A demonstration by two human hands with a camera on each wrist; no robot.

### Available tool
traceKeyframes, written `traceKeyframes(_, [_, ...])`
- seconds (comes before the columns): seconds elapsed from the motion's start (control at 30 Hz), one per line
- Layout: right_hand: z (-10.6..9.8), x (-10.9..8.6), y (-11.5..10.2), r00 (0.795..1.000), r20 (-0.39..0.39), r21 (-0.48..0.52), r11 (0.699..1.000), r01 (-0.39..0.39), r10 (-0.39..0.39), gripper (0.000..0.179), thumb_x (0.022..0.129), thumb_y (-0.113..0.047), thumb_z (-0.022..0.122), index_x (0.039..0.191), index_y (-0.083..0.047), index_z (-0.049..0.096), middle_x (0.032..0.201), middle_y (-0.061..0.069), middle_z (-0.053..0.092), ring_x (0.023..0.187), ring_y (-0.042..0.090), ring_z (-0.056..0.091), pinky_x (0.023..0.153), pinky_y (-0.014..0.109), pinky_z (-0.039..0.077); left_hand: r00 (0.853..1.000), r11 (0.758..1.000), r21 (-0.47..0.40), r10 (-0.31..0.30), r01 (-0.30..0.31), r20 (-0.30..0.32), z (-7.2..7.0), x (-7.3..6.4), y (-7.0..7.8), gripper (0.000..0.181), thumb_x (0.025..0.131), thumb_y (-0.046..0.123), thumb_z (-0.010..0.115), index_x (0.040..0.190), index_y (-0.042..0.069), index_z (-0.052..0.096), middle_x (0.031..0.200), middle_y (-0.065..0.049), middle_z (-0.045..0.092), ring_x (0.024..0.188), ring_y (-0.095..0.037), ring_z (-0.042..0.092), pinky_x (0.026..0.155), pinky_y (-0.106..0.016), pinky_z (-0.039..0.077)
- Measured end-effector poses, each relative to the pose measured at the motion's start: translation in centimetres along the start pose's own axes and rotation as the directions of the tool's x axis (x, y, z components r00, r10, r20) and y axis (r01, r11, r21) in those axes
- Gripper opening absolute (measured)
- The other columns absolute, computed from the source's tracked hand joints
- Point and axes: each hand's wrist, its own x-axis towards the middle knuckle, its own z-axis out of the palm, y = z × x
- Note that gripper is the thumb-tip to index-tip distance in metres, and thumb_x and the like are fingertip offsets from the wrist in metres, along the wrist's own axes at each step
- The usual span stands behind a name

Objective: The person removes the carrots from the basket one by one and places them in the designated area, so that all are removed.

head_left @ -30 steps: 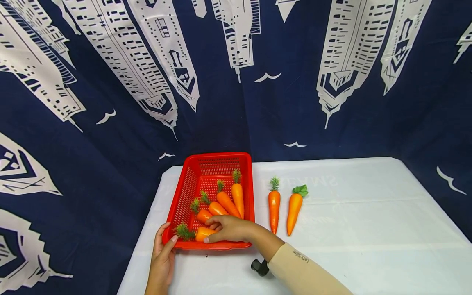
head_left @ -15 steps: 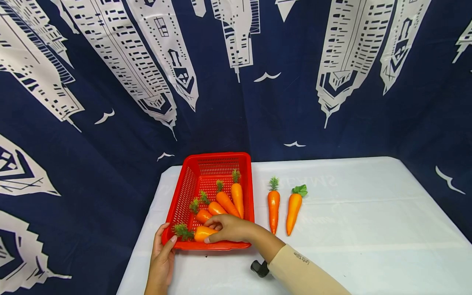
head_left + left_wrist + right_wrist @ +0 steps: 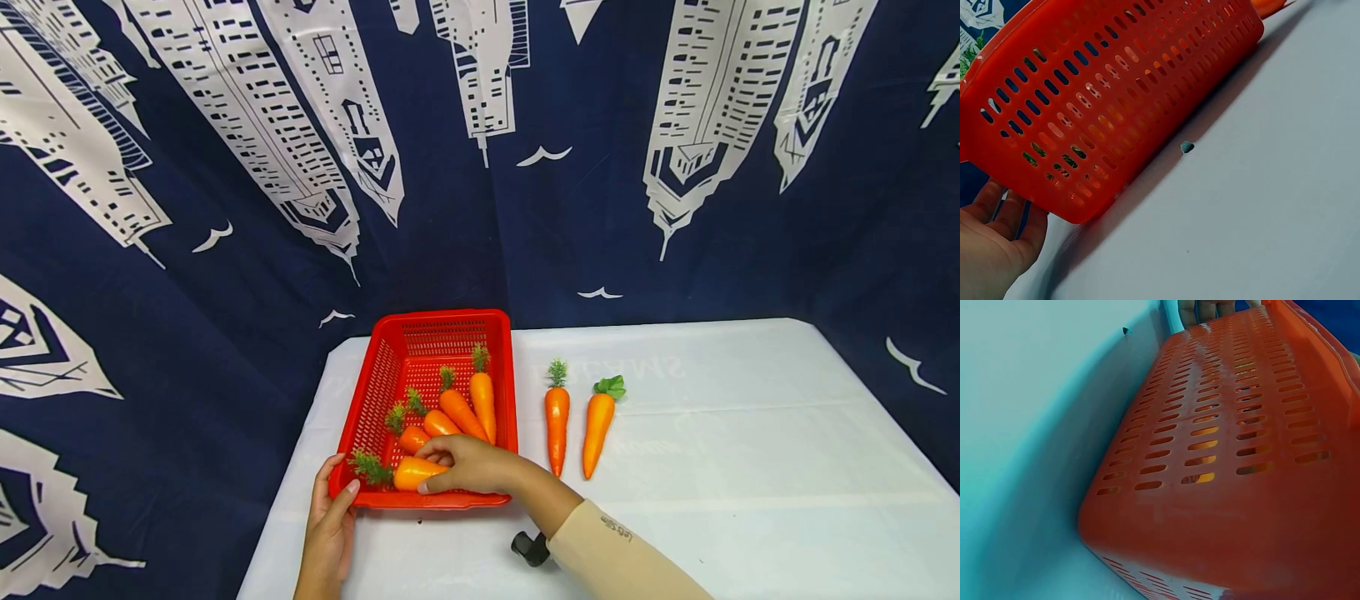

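Note:
A red plastic basket with slotted walls sits on the white table, left of the middle. My left hand grips its near left corner, thumb over the rim and fingers outside; the left wrist view shows those fingers against the wall. Inside the basket, my right hand holds an orange carrot lying along the near wall, its green tuft pointing left. The carrot's tip is hidden by that hand. Behind it several more carrots lie fanned out. The right wrist view shows mainly the basket's outer wall.
Two carrots lie on the table right of the basket, one with a feathery tuft and one with broad leaves. A black object shows beside the right sleeve. A navy curtain hangs behind the table.
The carrot in my right hand has shifted slightly left, its tuft closer to the basket's left wall. My left hand and the basket stay in place.

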Motion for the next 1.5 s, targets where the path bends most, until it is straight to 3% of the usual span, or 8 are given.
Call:
traceKeyframes(0.43, [0.27, -0.24, 0.0, 0.99, -0.11, -0.045, 0.996, 0.081, -0.085, 0.048, 0.087, -0.036, 0.08, 0.129, -0.019, 0.064, 0.113, -0.011, 0.064, 0.105, 0.007, 0.057, 0.094, 0.024, 0.05, 1.0, 1.0, -0.004, 0.001, -0.001, 0.001, 0.01, 0.15, -0.16, 0.052, 0.105, 0.008, 0.049, 0.153, 0.014, 0.028, 0.153, 0.004, 0.032, 0.126, -0.007, 0.048, 0.097, -0.016, 0.046])
traceKeyframes(0.77, [0.13, -0.45, -0.1, 0.976, -0.19, -0.044, 0.994, 0.099, -0.105, 0.05, 0.089, -0.042, 0.077, 0.133, -0.025, 0.062, 0.115, -0.01, 0.064, 0.101, 0.011, 0.057, 0.088, 0.025, 0.05, 1.0, 1.0, -0.005, 0.006, -0.006, -0.003, 0.02, 0.25, -0.23, 0.051, 0.105, 0.008, 0.048, 0.152, 0.014, 0.029, 0.152, 0.002, 0.034, 0.122, -0.009, 0.05, 0.094, -0.017, 0.048])
traceKeyframes(1.5, [0.14, -0.86, -0.17, 0.955, -0.259, -0.03, 0.99, 0.141, -0.144, 0.049, 0.09, -0.043, 0.075, 0.135, -0.029, 0.061, 0.119, -0.007, 0.063, 0.1, 0.011, 0.058, 0.085, 0.024, 0.05, 0.999, 0.999, 0.0, 0.044, -0.044, 0.021, 0.17, 0.03, -0.2, 0.05, 0.106, 0.01, 0.049, 0.152, 0.014, 0.03, 0.153, 0.002, 0.034, 0.129, -0.006, 0.048, 0.103, -0.016, 0.045])
